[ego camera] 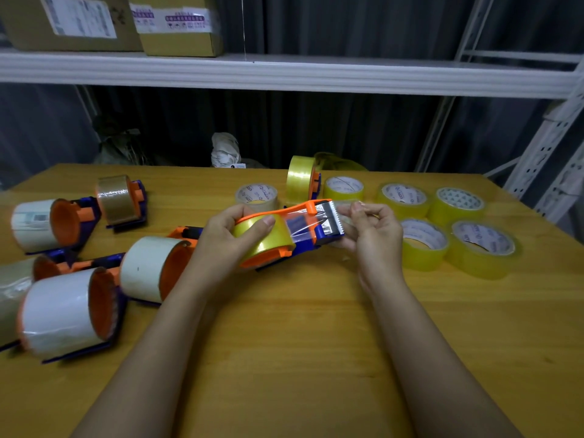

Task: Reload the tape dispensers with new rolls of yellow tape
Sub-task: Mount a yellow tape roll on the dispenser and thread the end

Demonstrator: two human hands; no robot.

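The left hand (243, 235) wraps around the yellow tape roll (264, 240) that sits on the orange and blue tape dispenser (300, 229), with the thumb pressed on top of the roll, and it holds the dispenser up just over the middle of the wooden surface (284, 343). The right hand (374, 230) has its fingers curled and pinches the loose end of the tape (311, 221), which is stretched over the toothed blade (335, 218) at the front. The tape looks thin, floppy and very sticky, so I think it could fold onto itself or cling to fingers; holding just the tip seems best. The roll looks light and hard, and smooth on its outside, so gripping it around the sides should keep it from spinning. The blade looks sharp, so fingers should stay away from its teeth. To the right, five fresh yellow rolls (422, 245) lie flat, close together. Another dispenser with a yellow roll (301, 178) stands behind the hands, and a paler roll (256, 196) lies next to it. On the left lie several dispensers with white or clear rolls (151, 270), some touching each other. Behind the surface hangs a dark curtain (316, 128). A white metal shelf (284, 74) runs overhead with cardboard boxes (180, 26) on it
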